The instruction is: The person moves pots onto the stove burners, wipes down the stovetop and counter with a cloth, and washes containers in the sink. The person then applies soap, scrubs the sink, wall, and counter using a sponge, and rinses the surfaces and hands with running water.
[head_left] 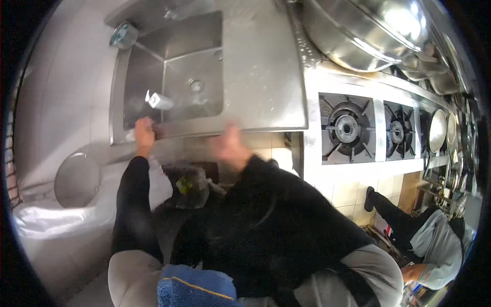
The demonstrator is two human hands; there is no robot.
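Observation:
My left hand [144, 134] is at the front rim of the steel sink [116, 97], near its left corner. Its fingers look curled together, and what they hold, if anything, is hidden. Just beyond them in the basin is a white pump bottle [160, 101], apart from the hand. My right hand [230, 148] is smeared by motion in front of the steel counter [263, 77], below its front edge. Whether its fingers are open or closed does not show. A blue towel [197, 286] with a yellow stripe lies at my waist.
A metal container [124, 36] sits at the sink's back left corner. To the right are gas burners [347, 129], a large steel pot [358, 30] and pans [438, 131]. A round lid-like disc [77, 180] rests on white plastic at left. Another person [434, 240] is at lower right.

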